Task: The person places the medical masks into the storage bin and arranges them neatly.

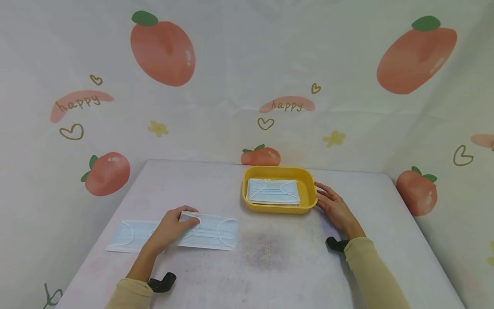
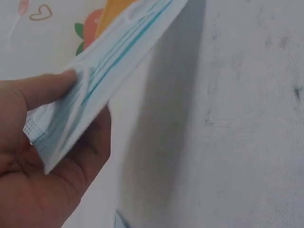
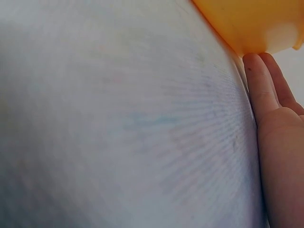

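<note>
My left hand (image 1: 172, 228) pinches a pale blue pleated face mask (image 1: 216, 231) by its left end, thumb on top and fingers beneath. In the left wrist view this mask (image 2: 114, 61) is held tilted above the table, casting a shadow. Another face mask (image 1: 127, 236) lies flat on the table, partly hidden behind the left hand and forearm. A yellow tray (image 1: 279, 209) holds a small stack of face masks (image 1: 273, 192). Against the tray's right side, my right hand (image 1: 337, 210) rests with its fingertips, fingers fairly straight; the right wrist view shows them touching the yellow wall (image 3: 261, 28).
The white table (image 1: 270, 274) carries faint grey smudges. Behind it and at both sides hangs a white cloth (image 1: 231, 64) printed with peaches, hearts and "happy". The tray stands near the table's back edge. Each wrist wears a black strap-like piece (image 1: 163, 283).
</note>
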The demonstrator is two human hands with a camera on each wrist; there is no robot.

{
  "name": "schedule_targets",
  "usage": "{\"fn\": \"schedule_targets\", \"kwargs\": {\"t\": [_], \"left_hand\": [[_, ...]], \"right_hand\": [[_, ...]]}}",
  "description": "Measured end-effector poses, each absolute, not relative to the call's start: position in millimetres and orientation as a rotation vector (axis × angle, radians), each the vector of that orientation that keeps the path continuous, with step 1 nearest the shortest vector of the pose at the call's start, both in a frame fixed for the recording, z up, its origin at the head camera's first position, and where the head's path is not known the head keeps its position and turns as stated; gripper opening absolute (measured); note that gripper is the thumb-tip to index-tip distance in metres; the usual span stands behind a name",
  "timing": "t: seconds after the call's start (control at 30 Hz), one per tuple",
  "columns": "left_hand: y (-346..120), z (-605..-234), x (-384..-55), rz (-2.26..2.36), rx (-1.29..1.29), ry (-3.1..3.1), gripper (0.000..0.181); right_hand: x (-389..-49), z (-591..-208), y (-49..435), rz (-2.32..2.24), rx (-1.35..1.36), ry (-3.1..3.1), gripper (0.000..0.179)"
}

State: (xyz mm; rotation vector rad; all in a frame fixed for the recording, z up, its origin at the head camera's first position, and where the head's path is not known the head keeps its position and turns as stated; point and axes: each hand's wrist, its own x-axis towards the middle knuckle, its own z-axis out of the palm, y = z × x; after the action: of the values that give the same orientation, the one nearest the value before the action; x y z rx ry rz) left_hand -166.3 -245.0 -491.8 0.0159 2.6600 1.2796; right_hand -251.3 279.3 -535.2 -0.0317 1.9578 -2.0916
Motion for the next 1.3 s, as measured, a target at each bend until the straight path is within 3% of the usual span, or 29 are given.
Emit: {"fn": "schedule_targets", "kwargs": {"t": [0.63,1.3], "left_hand": [[-236.3,-471.9,-170.6,1.655,-0.067,2.467,0.04],[-197.3,-447.3,-195.6,1.888,-0.159,2.309,0.044]], "right_hand": [[-249.9,-536.0,278.8,-2.095,-0.028,1.963,0.065],[-250.4,-533.6,279.2,-2.086,-0.049,1.966,0.066]]}}
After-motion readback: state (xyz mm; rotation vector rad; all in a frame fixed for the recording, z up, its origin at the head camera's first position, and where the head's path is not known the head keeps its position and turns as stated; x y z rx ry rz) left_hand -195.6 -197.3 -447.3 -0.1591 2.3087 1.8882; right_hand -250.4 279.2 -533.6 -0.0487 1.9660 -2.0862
